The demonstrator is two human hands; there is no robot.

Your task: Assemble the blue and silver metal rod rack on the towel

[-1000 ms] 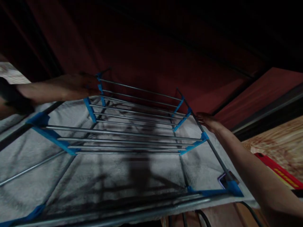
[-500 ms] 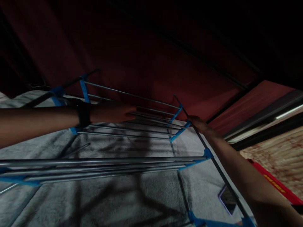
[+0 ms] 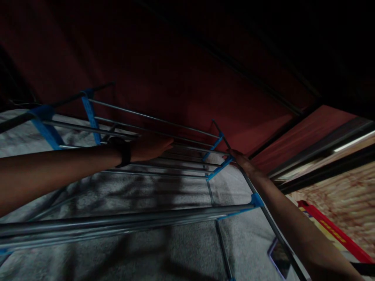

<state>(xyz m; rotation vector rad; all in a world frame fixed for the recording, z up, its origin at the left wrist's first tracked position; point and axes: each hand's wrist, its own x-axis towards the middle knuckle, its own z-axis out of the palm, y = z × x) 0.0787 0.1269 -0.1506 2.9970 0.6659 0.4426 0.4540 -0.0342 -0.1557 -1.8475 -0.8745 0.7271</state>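
Observation:
A metal drying rack with grey rods and blue plastic joints fills the middle of the view. It stands over a grey-white fleecy cloth. My left hand, with a dark band on the wrist, reaches across the rack and rests on the far rods, fingers curled over one. My right hand grips the rack's right side bar next to a blue joint.
A dark red curtain or wall rises behind the rack. A phone lies on the cloth at the lower right. A red flat object sits by a patterned floor at the right edge. The scene is dim.
My left arm has swung from the rack's left edge across to its far rods. My right hand slid further along the side bar. The view has tilted and moved closer.

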